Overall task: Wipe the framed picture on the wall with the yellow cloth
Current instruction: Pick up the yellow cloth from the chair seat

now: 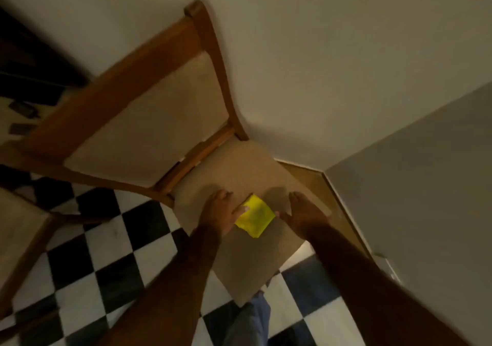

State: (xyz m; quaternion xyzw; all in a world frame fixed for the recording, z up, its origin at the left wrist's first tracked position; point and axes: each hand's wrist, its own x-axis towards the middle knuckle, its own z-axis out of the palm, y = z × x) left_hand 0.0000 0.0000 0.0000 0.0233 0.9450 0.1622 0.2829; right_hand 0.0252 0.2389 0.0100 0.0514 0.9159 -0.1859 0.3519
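Observation:
A folded yellow cloth (255,217) lies on the beige seat of a wooden chair (239,169). My left hand (221,213) rests flat on the seat at the cloth's left edge, its thumb touching the cloth. My right hand (302,212) is spread flat just to the right of the cloth, its thumb near the cloth's right corner. Neither hand grips the cloth. No framed picture is in view.
The chair's padded backrest (149,121) stands against a plain wall (332,65) near a room corner. Black and white checkered tiles (111,260) cover the floor. A second chair (24,228) is at the left. My trouser leg (253,319) shows below.

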